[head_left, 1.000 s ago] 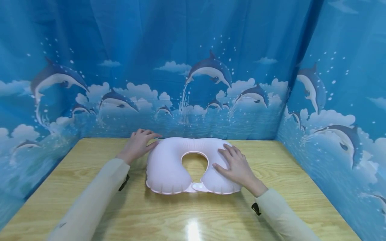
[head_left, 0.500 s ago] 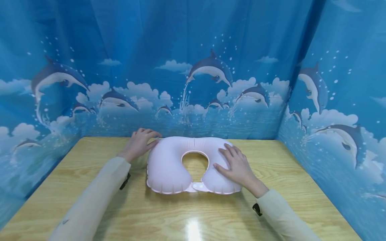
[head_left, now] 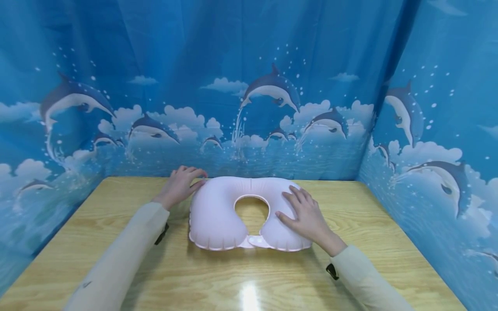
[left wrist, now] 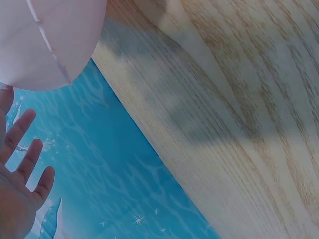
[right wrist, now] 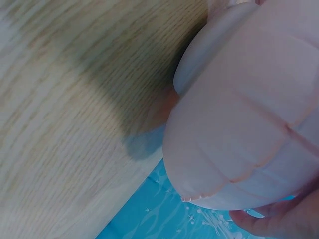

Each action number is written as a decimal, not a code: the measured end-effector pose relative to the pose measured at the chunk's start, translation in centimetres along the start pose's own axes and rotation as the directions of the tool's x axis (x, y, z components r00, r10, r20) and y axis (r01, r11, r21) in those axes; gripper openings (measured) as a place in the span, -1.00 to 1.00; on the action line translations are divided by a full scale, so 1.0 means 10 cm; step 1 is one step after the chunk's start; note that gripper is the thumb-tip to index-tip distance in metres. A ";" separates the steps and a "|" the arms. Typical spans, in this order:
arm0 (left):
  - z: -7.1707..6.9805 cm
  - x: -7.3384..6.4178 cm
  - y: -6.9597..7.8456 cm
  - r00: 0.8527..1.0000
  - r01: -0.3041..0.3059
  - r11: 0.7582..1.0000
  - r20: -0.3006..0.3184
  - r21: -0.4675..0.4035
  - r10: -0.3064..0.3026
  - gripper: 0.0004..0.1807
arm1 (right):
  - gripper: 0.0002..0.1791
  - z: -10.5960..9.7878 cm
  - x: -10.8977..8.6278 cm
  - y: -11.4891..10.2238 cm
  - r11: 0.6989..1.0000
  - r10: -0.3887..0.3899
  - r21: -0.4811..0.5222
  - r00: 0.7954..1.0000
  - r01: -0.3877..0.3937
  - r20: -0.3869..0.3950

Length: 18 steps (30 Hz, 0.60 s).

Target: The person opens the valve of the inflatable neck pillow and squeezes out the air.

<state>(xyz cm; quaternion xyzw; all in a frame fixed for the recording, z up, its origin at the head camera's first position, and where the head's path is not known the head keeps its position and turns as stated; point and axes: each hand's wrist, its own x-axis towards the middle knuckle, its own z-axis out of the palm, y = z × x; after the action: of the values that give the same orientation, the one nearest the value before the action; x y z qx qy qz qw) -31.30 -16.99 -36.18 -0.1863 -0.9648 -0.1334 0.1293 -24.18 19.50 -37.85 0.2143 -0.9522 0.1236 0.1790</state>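
A pale pink inflated U-shaped neck pillow (head_left: 218, 214) lies on the wooden table, its two ends joined by a snap strap (head_left: 255, 241) at the front. My left hand (head_left: 179, 186) is at its far left side, thumb and fingertips right at the edge. In the left wrist view that hand's fingers (left wrist: 44, 185) are spread beside the pillow's rounded side (left wrist: 55, 45). My right hand (head_left: 307, 217) rests on the right lobe with its fingers spread. The right wrist view shows the pillow's seamed side (right wrist: 234, 134), with a part of the right hand (right wrist: 286, 219) against it.
The pale wood table (head_left: 218, 280) extends in front of the pillow and to both sides. Behind its far edge hangs a blue curtain (head_left: 186, 65) printed with dolphins, and another curtain (head_left: 439, 129) borders the right side.
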 end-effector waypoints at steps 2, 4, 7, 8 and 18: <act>0.00 0.00 0.00 1.000 0.000 1.000 -0.006 0.001 0.000 -0.80 | -0.32 0.01 0.00 0.00 1.000 0.002 -0.004 1.000 -0.002 0.002; 0.00 0.01 -0.01 1.000 -0.004 1.000 -0.013 0.002 0.004 -0.81 | -0.32 0.01 -0.01 0.01 1.000 0.002 -0.007 1.000 -0.002 -0.002; 0.00 0.01 -0.01 1.000 -0.008 1.000 -0.023 0.010 0.009 -0.83 | -0.32 0.01 -0.01 0.00 1.000 0.000 -0.005 1.000 0.000 -0.012; 0.00 0.01 -0.01 1.000 -0.010 1.000 -0.023 0.013 0.010 -0.83 | -0.32 0.01 -0.02 0.00 1.000 -0.002 -0.004 1.000 0.002 -0.016; 0.01 0.00 -0.02 1.000 -0.016 1.000 -0.012 0.023 0.017 -0.84 | -0.32 0.03 -0.03 0.00 1.000 -0.010 -0.010 1.000 0.010 -0.024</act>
<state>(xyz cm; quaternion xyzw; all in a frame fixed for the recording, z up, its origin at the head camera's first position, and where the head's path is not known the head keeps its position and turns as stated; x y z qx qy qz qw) -31.39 -17.18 -36.32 -0.1920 -0.9639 -0.1224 0.1384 -24.02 19.47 -38.21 0.2167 -0.9496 0.1204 0.1921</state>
